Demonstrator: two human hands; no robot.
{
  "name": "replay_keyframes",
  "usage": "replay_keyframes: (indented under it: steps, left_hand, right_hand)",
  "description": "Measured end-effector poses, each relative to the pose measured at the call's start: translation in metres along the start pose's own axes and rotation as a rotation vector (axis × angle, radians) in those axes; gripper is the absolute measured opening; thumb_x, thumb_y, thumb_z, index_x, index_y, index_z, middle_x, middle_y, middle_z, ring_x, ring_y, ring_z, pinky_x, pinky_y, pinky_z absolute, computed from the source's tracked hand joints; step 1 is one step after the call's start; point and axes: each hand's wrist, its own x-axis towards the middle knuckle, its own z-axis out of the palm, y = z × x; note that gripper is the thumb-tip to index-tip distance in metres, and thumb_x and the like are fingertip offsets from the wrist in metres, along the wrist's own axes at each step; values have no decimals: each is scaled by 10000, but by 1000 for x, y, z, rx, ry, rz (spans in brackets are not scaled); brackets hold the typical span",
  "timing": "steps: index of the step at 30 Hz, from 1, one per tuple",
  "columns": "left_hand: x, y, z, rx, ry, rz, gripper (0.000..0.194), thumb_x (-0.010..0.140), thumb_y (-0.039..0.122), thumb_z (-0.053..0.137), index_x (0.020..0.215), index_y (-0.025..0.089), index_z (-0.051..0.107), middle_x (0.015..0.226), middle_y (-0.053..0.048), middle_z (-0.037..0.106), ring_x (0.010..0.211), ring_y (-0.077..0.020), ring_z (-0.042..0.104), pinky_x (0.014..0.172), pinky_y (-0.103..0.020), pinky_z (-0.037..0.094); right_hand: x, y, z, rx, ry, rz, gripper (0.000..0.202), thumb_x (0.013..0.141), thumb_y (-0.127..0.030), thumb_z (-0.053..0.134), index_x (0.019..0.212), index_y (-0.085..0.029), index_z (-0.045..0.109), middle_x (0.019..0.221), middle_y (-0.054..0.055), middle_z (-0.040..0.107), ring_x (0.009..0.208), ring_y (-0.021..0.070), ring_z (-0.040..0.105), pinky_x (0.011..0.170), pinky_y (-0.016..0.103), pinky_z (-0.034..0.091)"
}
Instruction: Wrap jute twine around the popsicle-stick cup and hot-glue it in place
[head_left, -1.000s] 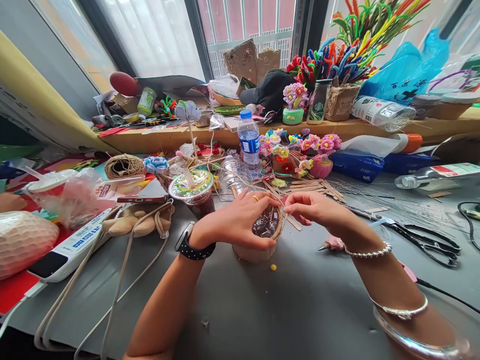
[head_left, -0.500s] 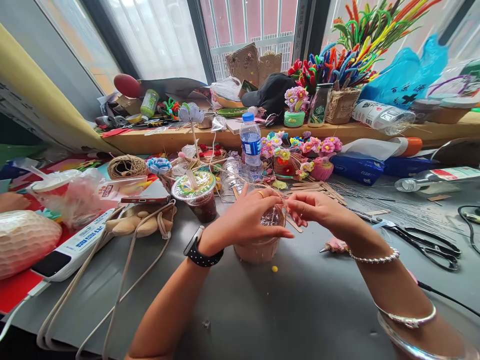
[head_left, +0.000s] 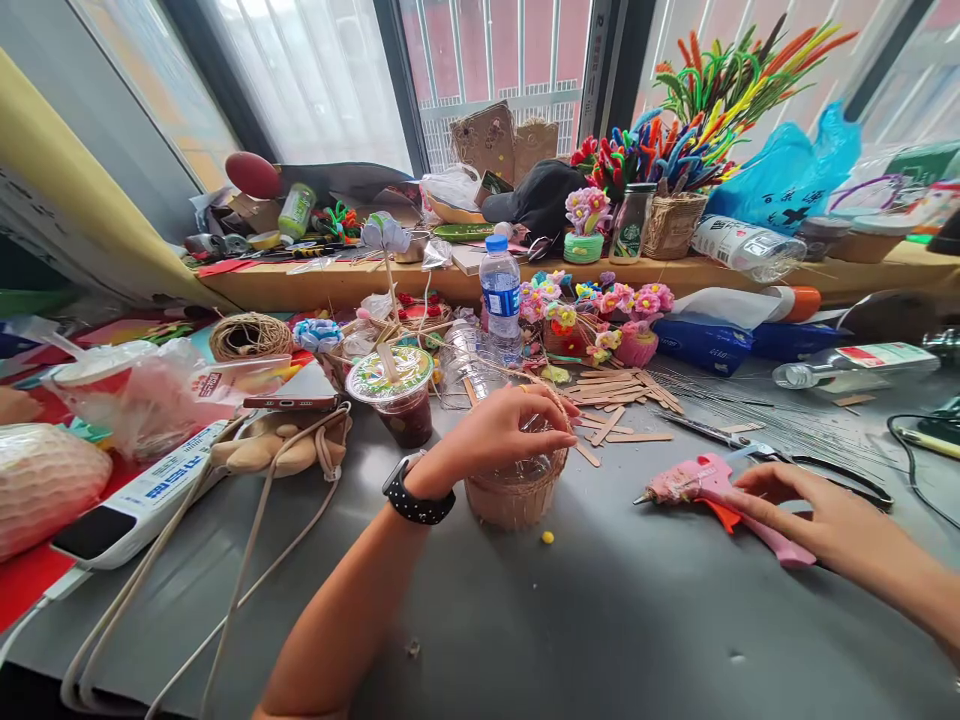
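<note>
A small basket (head_left: pixel 514 500) with brown sides and clear plastic inside stands upright on the grey table. At its rim, my left hand (head_left: pixel 517 430) is closed with curved fingers on a strand of twine (head_left: pixel 551 395); the fingertips are partly hidden. To the right, a pink hot glue gun (head_left: pixel 697 480) with an orange trigger lies on its side, nozzle pointing left. My right hand (head_left: pixel 825 510) has its thumb and fingers around the gun's upper handle. Below the basket is a small yellow bit (head_left: pixel 547 537).
Wooden craft sticks (head_left: pixel 622 390), thin wires and black-handled scissors (head_left: pixel 840 480) lie behind the glue gun. A lidded drink cup (head_left: pixel 397 400) and a water bottle (head_left: pixel 500 300) stand behind the basket. A power strip (head_left: pixel 150 490) and looped cords occupy the left.
My right hand has left the basket rim and moved right to the glue gun, which was mostly hidden by my arm. My left hand stays at the rim.
</note>
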Motion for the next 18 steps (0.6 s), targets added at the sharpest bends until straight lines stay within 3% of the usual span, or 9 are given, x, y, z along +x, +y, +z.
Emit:
replay_keyframes:
  steps: [4,7,11,14,18]
  left_hand:
    - [-1,4,-5,-57,-41,-57,135,761,244,564,715,124,609,1015,-83,606,993,-165,549,838,-262,412]
    - [-2,7,-9,-81,-63,-69,132,760,241,567,704,126,602,1021,-78,610,978,-155,556,844,-262,408]
    - [-3,6,-12,-103,-84,-79,124,760,234,569,696,132,599,1011,-67,615,1005,-156,541,844,-254,404]
    - [-4,4,-13,-132,-99,-86,128,762,241,567,703,133,597,1020,-68,609,1022,-163,534,848,-256,404]
    - [-3,2,-14,-174,-124,-76,120,766,228,563,701,130,588,982,-73,621,1053,-171,516,843,-253,408]
  right_hand:
    - [7,20,18,-136,124,-30,358,559,-520,588,742,-213,570,848,118,600,775,267,557,573,338,429]
    - [7,14,27,-219,207,-141,215,650,-448,527,632,-234,531,687,105,592,581,223,532,530,349,382]
    - [7,-1,31,-315,248,-168,231,652,-361,511,472,-255,413,512,67,552,446,176,464,467,322,310]
    - [9,-12,30,-284,258,-167,224,631,-323,509,451,-255,394,476,51,548,428,164,455,472,310,312]
    - [4,-28,27,-74,205,-95,238,666,-379,486,475,-251,426,454,44,524,415,163,458,463,307,325]
